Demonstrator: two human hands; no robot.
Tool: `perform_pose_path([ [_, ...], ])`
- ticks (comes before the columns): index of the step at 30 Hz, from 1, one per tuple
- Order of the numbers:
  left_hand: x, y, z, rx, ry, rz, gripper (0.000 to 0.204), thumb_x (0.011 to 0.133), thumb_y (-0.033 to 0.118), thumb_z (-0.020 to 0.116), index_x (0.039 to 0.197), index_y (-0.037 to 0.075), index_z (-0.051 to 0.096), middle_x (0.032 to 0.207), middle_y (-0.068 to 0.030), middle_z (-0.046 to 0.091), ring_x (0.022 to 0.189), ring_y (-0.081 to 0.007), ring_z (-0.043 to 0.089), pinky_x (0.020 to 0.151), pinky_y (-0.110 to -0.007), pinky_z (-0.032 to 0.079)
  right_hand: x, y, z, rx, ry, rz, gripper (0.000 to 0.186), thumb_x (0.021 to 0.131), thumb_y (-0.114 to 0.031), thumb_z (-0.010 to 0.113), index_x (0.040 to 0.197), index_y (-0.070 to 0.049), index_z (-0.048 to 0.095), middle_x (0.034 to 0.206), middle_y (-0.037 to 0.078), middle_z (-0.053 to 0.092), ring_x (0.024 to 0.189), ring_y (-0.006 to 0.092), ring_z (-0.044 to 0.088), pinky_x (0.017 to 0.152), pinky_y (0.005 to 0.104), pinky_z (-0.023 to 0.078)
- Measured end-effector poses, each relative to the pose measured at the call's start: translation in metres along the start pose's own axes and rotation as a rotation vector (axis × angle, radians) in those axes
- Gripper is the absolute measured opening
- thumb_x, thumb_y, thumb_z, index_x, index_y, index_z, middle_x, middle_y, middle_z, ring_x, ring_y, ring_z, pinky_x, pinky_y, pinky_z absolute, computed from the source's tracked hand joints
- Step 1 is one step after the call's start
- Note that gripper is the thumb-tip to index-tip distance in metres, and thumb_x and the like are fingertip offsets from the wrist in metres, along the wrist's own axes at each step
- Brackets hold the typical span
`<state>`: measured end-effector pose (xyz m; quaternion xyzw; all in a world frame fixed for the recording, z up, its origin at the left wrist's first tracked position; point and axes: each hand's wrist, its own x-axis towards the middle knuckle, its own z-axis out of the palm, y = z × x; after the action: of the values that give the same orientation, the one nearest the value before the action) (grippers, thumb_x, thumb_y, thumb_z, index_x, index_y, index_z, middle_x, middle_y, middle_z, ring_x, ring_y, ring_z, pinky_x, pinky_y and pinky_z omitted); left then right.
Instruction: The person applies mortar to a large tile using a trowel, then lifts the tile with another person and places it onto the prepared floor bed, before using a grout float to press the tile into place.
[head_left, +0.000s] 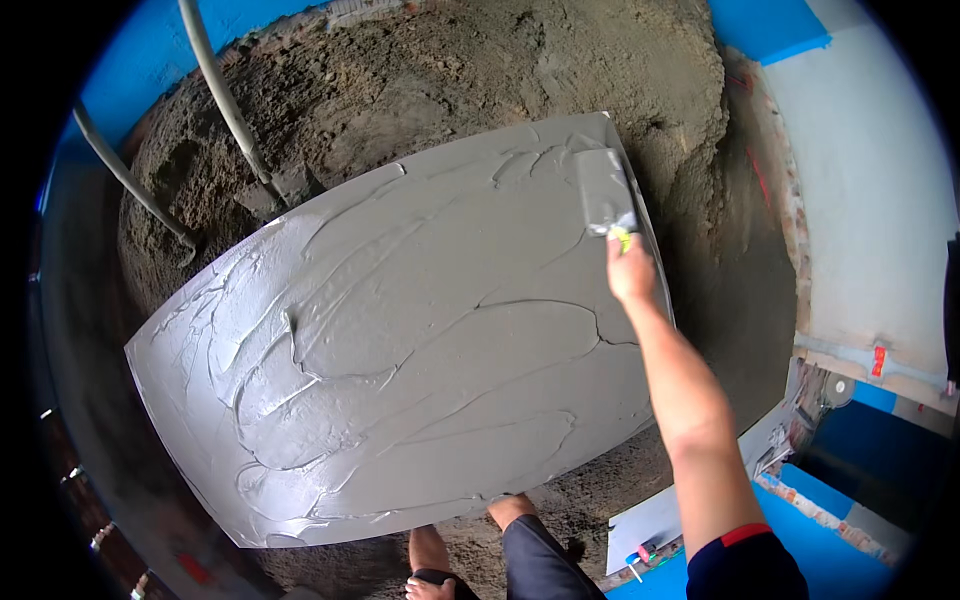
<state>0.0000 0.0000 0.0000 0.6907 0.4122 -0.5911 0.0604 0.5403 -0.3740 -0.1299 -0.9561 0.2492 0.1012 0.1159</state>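
Observation:
My right hand (pixel 630 270) is closed round the yellow-green handle of a trowel (pixel 606 190). The trowel's rectangular metal blade lies against the far right part of a large pale board (pixel 180 455), near its edge. Wet grey cement paste (pixel 450 290) coats nearly all of the board, with curved ridges and streaks across it. The left end looks shiny and wetter. Down at the lower edge, my left hand (pixel 430 588) rests by my knee, fingers laid over it and holding nothing visible; the picture cuts off part of it.
Behind the board rises a heap of sandy soil (pixel 450 70). Two long handles stand in it, one a pale pole (pixel 222 90), the other a thinner pole (pixel 130 180). My legs (pixel 540 560) are at the board's near edge. A pale wall (pixel 860 180) borders the right.

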Motion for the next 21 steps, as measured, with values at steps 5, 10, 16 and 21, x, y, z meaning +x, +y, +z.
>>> perform_pose_path([
  [5, 0.001, -0.046, 0.018, -0.005, 0.047, -0.009, 0.090, 0.065, 0.065, 0.072, 0.115, -0.006, 0.048, 0.112, -0.0213, 0.060, 0.104, -0.0366, 0.062, 0.089, -0.046, 0.050, -0.002, -0.016, -0.001, 0.707, -0.376, 0.203, 0.044, 0.095, -0.055, 0.048, 0.096, -0.011, 0.048, 0.056, 0.000, 0.043, 0.041, 0.0111, 0.045, 0.037, 0.0296, 0.040],
  [10, 0.030, -0.092, 0.033, -0.087, 0.012, -0.023, 0.083, 0.069, 0.059, 0.072, 0.118, -0.005, 0.052, 0.114, -0.0212, 0.061, 0.107, -0.0353, 0.061, 0.089, -0.044, 0.051, -0.065, -0.095, 0.033, 0.717, -0.463, 0.057, 0.048, 0.094, -0.056, 0.048, 0.096, -0.008, 0.048, 0.054, 0.001, 0.044, 0.039, 0.0115, 0.045, 0.035, 0.0291, 0.040],
  [16, 0.051, -0.126, 0.002, -0.191, -0.070, -0.069, 0.072, 0.074, 0.052, 0.068, 0.119, -0.003, 0.056, 0.114, -0.0206, 0.064, 0.106, -0.0333, 0.063, 0.086, -0.044, 0.053, -0.201, -0.198, 0.116, 0.465, -0.477, -0.191, 0.054, 0.094, -0.056, 0.045, 0.096, -0.003, 0.052, 0.070, 0.017, 0.059, 0.063, 0.0321, 0.061, 0.055, 0.0435, 0.049],
  [21, 0.122, -0.193, 0.052, -0.171, 0.196, -0.137, 0.082, 0.058, 0.054, 0.076, 0.111, -0.002, 0.048, 0.109, -0.0167, 0.056, 0.101, -0.0305, 0.061, 0.089, -0.040, 0.049, -0.383, -0.294, 0.185, 0.256, -0.314, -0.511, 0.056, 0.095, -0.057, 0.042, 0.100, -0.002, 0.050, 0.082, 0.022, 0.065, 0.077, 0.0410, 0.065, 0.066, 0.0497, 0.051],
])
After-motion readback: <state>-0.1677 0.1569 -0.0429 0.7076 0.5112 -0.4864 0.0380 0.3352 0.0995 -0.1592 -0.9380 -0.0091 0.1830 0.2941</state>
